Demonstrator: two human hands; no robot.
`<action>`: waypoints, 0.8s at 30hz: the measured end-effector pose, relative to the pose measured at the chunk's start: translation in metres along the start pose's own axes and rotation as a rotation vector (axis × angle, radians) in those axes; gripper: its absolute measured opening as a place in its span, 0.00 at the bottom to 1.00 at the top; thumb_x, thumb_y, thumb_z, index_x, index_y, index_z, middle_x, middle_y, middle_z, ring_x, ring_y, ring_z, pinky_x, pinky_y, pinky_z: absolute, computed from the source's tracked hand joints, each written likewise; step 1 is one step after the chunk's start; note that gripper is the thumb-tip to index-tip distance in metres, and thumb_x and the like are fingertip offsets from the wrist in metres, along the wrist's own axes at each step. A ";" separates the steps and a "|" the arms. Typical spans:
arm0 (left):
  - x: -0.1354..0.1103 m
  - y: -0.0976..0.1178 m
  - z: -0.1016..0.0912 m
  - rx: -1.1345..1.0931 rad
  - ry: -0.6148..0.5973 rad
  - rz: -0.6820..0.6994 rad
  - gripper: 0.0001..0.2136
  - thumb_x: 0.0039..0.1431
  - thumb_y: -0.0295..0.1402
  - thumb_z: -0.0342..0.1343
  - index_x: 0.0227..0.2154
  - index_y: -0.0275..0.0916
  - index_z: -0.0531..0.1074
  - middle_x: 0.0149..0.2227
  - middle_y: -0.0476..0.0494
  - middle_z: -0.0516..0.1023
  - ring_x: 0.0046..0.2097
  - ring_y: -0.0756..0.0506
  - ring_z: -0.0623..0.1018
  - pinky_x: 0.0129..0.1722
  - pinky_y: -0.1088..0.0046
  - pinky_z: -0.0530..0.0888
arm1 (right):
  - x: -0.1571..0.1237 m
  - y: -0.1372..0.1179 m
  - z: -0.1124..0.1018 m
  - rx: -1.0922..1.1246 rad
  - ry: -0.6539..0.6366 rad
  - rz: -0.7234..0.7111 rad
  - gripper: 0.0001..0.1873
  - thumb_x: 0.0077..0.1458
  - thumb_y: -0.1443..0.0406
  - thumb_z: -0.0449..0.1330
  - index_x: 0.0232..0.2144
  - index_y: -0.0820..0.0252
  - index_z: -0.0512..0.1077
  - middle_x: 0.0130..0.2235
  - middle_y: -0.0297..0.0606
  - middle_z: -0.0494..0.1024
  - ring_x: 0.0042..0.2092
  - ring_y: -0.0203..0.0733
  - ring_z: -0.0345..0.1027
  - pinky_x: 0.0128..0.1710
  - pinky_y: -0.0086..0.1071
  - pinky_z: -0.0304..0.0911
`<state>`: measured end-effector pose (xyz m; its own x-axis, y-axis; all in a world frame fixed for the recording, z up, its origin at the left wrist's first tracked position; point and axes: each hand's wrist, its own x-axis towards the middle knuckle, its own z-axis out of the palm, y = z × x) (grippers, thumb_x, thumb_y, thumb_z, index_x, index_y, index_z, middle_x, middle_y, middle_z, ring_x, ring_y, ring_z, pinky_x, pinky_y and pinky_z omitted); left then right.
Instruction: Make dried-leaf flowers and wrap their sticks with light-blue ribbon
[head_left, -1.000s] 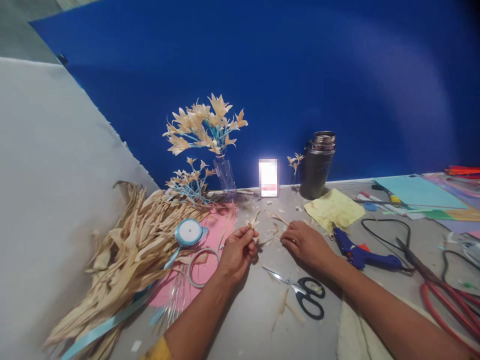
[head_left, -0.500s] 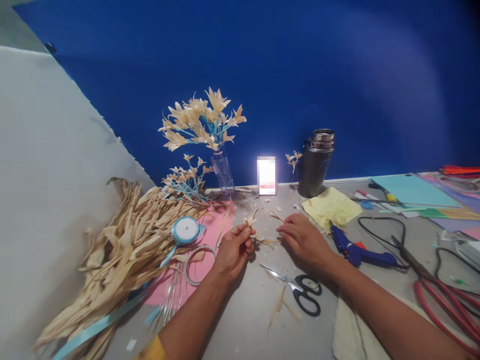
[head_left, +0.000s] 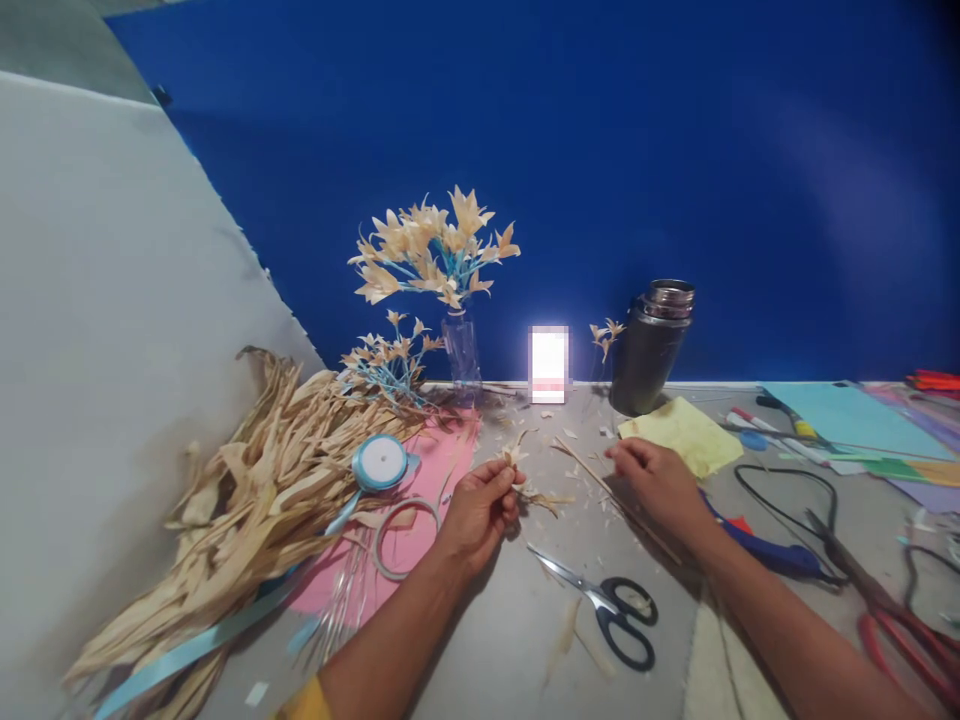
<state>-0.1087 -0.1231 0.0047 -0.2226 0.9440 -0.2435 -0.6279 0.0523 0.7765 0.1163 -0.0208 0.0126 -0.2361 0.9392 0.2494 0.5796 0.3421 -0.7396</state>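
Note:
My left hand (head_left: 480, 505) is closed in a pinch on a small dried-husk flower (head_left: 514, 458), held just above the grey table (head_left: 510, 640). My right hand (head_left: 656, 480) is closed on a thin husk strip (head_left: 592, 470) that slants across the table to its left. Husk scraps (head_left: 541, 497) lie between the two hands. Black-handled scissors (head_left: 607, 605) lie in front of the hands.
A heap of dried husks (head_left: 247, 500), a blue ribbon spool (head_left: 379, 462) and pink paper (head_left: 420, 490) lie left. A vase of husk flowers (head_left: 439, 260), a lit phone (head_left: 548, 363) and a metal flask (head_left: 651, 345) stand behind. A blue glue gun (head_left: 772, 555), yellow paper (head_left: 686, 435) and red cutters (head_left: 900, 625) lie right.
My right hand has lifted off the table and moved right, now pinching a thin husk strip. The left hand has kept its hold on the small flower.

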 end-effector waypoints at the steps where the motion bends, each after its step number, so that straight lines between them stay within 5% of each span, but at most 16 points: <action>1: 0.001 0.000 -0.001 0.008 0.006 0.005 0.21 0.37 0.36 0.76 0.30 0.34 0.73 0.30 0.48 0.77 0.21 0.58 0.66 0.19 0.82 0.62 | 0.001 -0.004 0.004 -0.119 -0.076 -0.049 0.15 0.60 0.59 0.53 0.29 0.58 0.76 0.28 0.35 0.78 0.32 0.42 0.71 0.32 0.31 0.59; 5: 0.005 -0.001 -0.004 0.019 0.029 0.022 0.21 0.35 0.37 0.77 0.29 0.33 0.73 0.29 0.48 0.77 0.21 0.58 0.66 0.19 0.82 0.62 | 0.012 -0.022 0.027 -0.432 -0.214 -0.161 0.10 0.60 0.64 0.55 0.36 0.57 0.78 0.39 0.41 0.81 0.41 0.46 0.73 0.37 0.33 0.59; 10: 0.004 -0.002 -0.002 0.017 0.013 0.025 0.20 0.36 0.37 0.76 0.28 0.33 0.73 0.29 0.47 0.77 0.21 0.58 0.66 0.19 0.82 0.62 | 0.033 -0.028 0.054 -0.448 -0.204 -0.164 0.07 0.58 0.67 0.59 0.34 0.62 0.77 0.41 0.52 0.78 0.44 0.52 0.70 0.38 0.36 0.58; 16: -0.002 -0.001 0.003 -0.056 -0.049 -0.001 0.19 0.38 0.35 0.76 0.29 0.33 0.72 0.30 0.48 0.77 0.21 0.58 0.66 0.19 0.82 0.62 | 0.032 -0.030 0.037 -0.267 -0.254 -0.185 0.09 0.59 0.66 0.56 0.31 0.62 0.75 0.35 0.43 0.78 0.39 0.44 0.70 0.38 0.33 0.60; 19: -0.008 -0.001 0.007 -0.153 -0.106 -0.051 0.18 0.41 0.32 0.75 0.29 0.34 0.72 0.29 0.48 0.77 0.23 0.56 0.70 0.22 0.81 0.66 | 0.015 -0.038 0.018 0.024 -0.317 -0.132 0.14 0.61 0.56 0.56 0.35 0.60 0.74 0.29 0.34 0.76 0.30 0.38 0.66 0.30 0.30 0.60; 24: -0.021 -0.007 0.013 -0.241 -0.226 -0.171 0.15 0.45 0.28 0.74 0.31 0.35 0.72 0.39 0.40 0.82 0.40 0.45 0.81 0.37 0.73 0.75 | -0.023 -0.037 0.011 0.766 -0.354 0.111 0.20 0.47 0.49 0.70 0.32 0.58 0.76 0.33 0.34 0.75 0.28 0.35 0.61 0.29 0.29 0.59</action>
<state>-0.0898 -0.1393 0.0119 0.0536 0.9778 -0.2024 -0.8055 0.1621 0.5699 0.0913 -0.0552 0.0270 -0.5129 0.8578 0.0347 -0.0442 0.0140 -0.9989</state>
